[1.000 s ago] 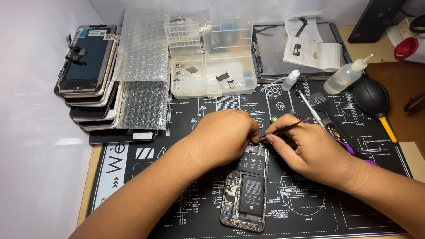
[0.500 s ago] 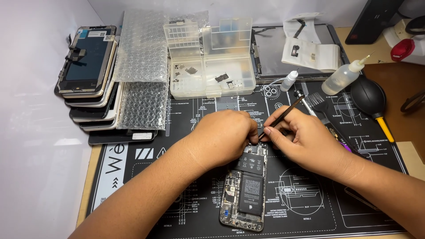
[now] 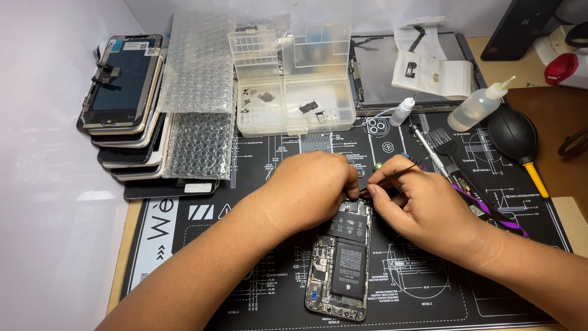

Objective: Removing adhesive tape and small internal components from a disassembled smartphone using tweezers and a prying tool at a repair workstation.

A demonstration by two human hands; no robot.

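An opened phone [image 3: 343, 260] lies on the black repair mat [image 3: 429, 288], its battery and boards exposed. My left hand [image 3: 312, 184] rests curled over the phone's top edge, fingers pinching there. My right hand [image 3: 422, 208] holds thin dark tweezers [image 3: 398, 175], whose tips meet my left fingertips at the phone's top corner. What the tips touch is hidden by the fingers.
A stack of phone screens [image 3: 122, 104] and bubble wrap [image 3: 199, 92] sit at the left. Clear parts boxes [image 3: 294, 86] stand behind. A squeeze bottle [image 3: 478, 107], a small dropper bottle [image 3: 401, 113], a black air blower [image 3: 514, 138], a brush [image 3: 447, 150] and a screwdriver [image 3: 429, 150] lie to the right.
My right hand has shifted slightly and tilted the tweezers to a flatter angle. My left hand stays over the phone's top.
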